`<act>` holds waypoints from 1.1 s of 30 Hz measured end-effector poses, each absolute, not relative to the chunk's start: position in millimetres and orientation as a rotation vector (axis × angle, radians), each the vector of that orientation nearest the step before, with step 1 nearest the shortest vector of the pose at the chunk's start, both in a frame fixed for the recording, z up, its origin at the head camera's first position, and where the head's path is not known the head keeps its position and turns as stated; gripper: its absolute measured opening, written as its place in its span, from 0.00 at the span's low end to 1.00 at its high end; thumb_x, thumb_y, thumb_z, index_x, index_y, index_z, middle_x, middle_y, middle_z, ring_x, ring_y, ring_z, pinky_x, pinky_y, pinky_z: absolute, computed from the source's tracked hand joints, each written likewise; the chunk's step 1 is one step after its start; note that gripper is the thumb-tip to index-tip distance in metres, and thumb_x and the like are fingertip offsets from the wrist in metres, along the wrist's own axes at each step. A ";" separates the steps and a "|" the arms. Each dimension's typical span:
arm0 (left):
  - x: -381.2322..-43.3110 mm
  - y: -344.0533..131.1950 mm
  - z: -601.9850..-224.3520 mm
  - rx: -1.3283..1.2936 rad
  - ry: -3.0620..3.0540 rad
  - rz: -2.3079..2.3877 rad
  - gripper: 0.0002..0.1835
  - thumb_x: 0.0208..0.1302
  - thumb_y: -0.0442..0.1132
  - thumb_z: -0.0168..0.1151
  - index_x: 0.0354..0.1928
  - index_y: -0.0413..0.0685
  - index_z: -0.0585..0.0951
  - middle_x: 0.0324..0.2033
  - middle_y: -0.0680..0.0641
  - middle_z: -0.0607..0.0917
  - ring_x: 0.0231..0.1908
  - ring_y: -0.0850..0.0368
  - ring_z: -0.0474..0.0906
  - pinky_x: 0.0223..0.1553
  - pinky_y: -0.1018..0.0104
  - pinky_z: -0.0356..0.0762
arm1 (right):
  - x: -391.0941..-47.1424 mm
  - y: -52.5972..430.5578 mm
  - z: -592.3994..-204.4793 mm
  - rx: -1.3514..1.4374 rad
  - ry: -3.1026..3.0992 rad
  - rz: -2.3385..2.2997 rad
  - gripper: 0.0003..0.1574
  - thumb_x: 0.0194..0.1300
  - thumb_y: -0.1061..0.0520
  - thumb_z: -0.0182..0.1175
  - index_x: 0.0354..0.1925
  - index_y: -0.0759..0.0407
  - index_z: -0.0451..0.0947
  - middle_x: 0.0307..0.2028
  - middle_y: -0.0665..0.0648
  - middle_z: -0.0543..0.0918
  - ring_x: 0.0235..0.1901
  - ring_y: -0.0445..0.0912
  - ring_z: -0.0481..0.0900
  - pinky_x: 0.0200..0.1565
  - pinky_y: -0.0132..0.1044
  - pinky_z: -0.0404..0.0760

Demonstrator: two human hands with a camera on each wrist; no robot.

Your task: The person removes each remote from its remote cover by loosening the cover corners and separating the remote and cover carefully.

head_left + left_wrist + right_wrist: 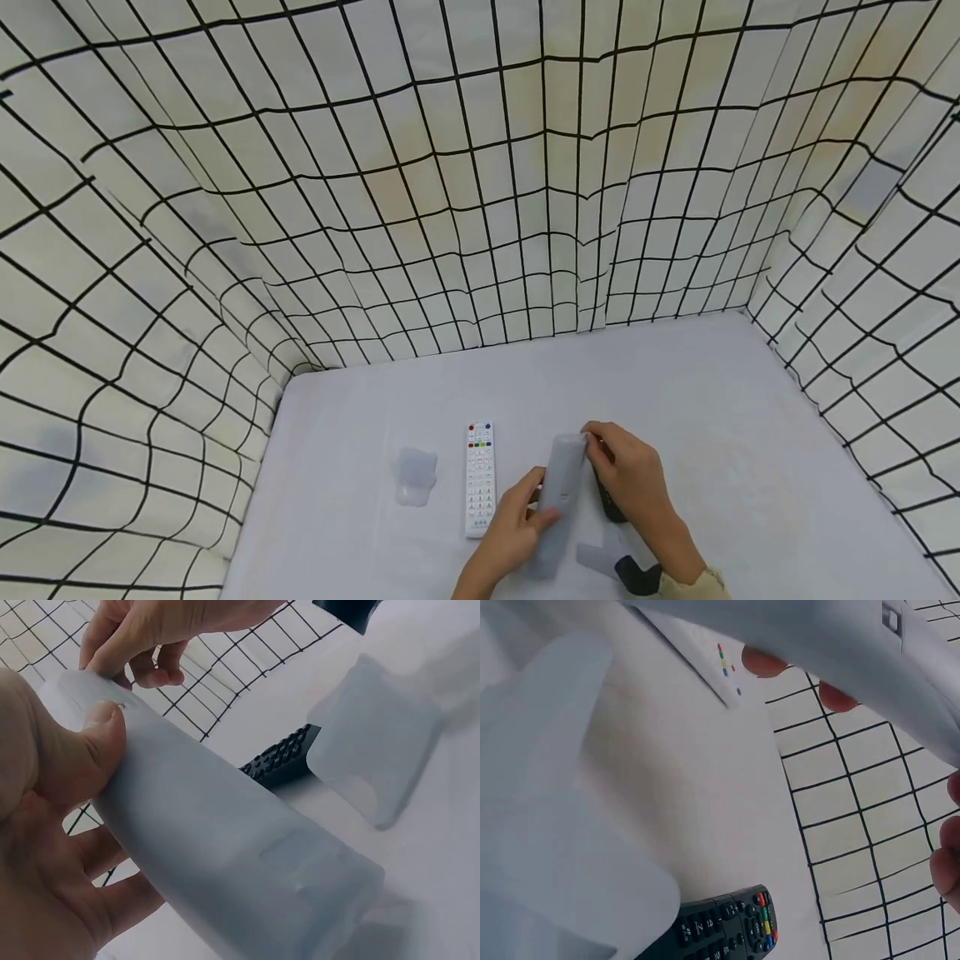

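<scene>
A long pale grey remote control (558, 500) is held tilted above the table, its smooth back facing up. My left hand (513, 525) grips it along the side, with the thumb (105, 735) lying across its back. At its far end, my right hand (630, 471) pinches the corner between thumb and fingertips. The right wrist view shows a small notch (892, 619) in the remote's surface. Partly hidden beneath the right hand lies a black remote control (611, 504) with coloured buttons. To the left, a white remote control (480, 483) lies with its keys up.
A crumpled translucent piece (416, 477) lies left of the white remote. Another translucent, sleeve-like piece (375, 742) is near the right wrist, close to a black curved part (637, 575). White walls with a black grid (517, 192) enclose the pale table (337, 433).
</scene>
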State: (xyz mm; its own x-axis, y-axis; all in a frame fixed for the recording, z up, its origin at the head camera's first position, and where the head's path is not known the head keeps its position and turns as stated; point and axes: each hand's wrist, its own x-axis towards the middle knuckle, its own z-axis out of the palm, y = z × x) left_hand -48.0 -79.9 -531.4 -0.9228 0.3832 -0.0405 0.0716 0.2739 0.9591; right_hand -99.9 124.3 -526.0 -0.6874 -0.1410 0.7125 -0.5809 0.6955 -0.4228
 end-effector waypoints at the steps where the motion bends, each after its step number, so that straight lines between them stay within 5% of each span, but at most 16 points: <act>1: -47.6 -82.2 -532.3 0.422 2.270 1.705 0.23 0.65 0.39 0.61 0.62 0.58 0.73 0.54 0.48 0.83 0.50 0.61 0.81 0.44 0.70 0.80 | -99.3 124.8 -525.9 0.565 -2.248 0.880 0.14 0.55 0.67 0.69 0.41 0.57 0.83 0.30 0.50 0.85 0.24 0.35 0.75 0.26 0.24 0.74; 9: -48.9 -102.0 -537.9 0.414 2.102 1.732 0.25 0.63 0.29 0.58 0.61 0.58 0.74 0.55 0.48 0.83 0.53 0.59 0.80 0.51 0.66 0.78 | -98.5 127.1 -527.1 0.756 -2.213 1.128 0.19 0.55 0.68 0.69 0.45 0.54 0.85 0.35 0.48 0.87 0.29 0.33 0.76 0.32 0.19 0.73; 17: -46.8 -117.0 -541.2 0.413 1.829 1.770 0.27 0.65 0.40 0.59 0.67 0.52 0.70 0.58 0.42 0.80 0.52 0.58 0.79 0.54 0.64 0.75 | -99.1 118.2 -536.0 0.996 -2.005 1.312 0.20 0.59 0.67 0.67 0.51 0.59 0.84 0.36 0.52 0.88 0.31 0.35 0.79 0.33 0.19 0.75; 24: -37.9 -119.1 -541.4 0.512 1.638 1.845 0.34 0.64 0.52 0.57 0.71 0.50 0.66 0.63 0.38 0.76 0.58 0.57 0.78 0.59 0.65 0.75 | -84.4 97.7 -542.1 0.983 -1.963 1.452 0.22 0.55 0.70 0.68 0.50 0.60 0.84 0.31 0.53 0.88 0.27 0.35 0.79 0.31 0.19 0.77; 28: -30.3 -113.8 -550.8 0.490 1.535 1.925 0.38 0.66 0.50 0.57 0.73 0.41 0.59 0.64 0.38 0.75 0.61 0.57 0.77 0.62 0.67 0.75 | -75.9 91.6 -544.2 0.866 -2.111 1.592 0.21 0.56 0.72 0.66 0.49 0.60 0.85 0.32 0.53 0.89 0.26 0.33 0.80 0.29 0.23 0.79; 33: -23.8 -111.9 -561.5 0.496 1.622 1.901 0.36 0.70 0.46 0.57 0.72 0.33 0.59 0.63 0.29 0.74 0.57 0.63 0.80 0.58 0.69 0.77 | -73.0 106.5 -541.4 0.725 -2.355 1.963 0.13 0.66 0.61 0.62 0.47 0.56 0.86 0.38 0.51 0.89 0.26 0.39 0.79 0.27 0.34 0.81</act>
